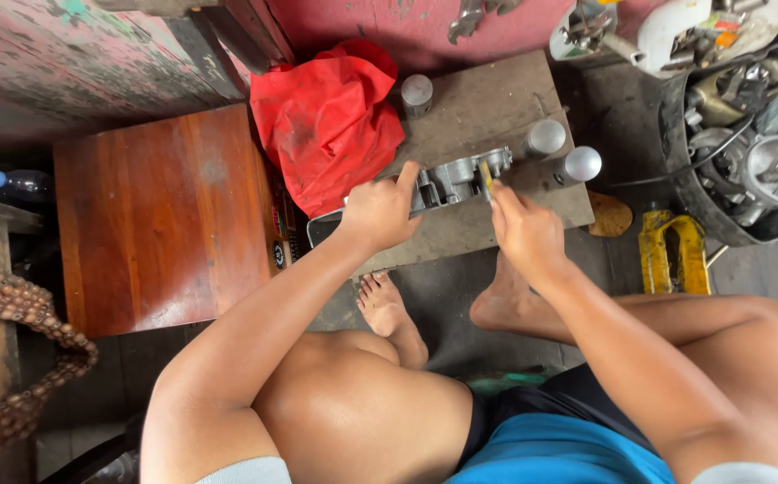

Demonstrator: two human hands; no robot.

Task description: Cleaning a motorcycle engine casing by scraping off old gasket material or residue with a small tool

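On a dark workshop floor lies a grey board (461,108) carrying a cast metal engine part (457,177); the left hand (378,213) grips its near end, while the right hand (525,231) pinches a small yellow-handled tool (487,179) against it, beside a red cloth (326,121) and three silver cylinders (580,164)
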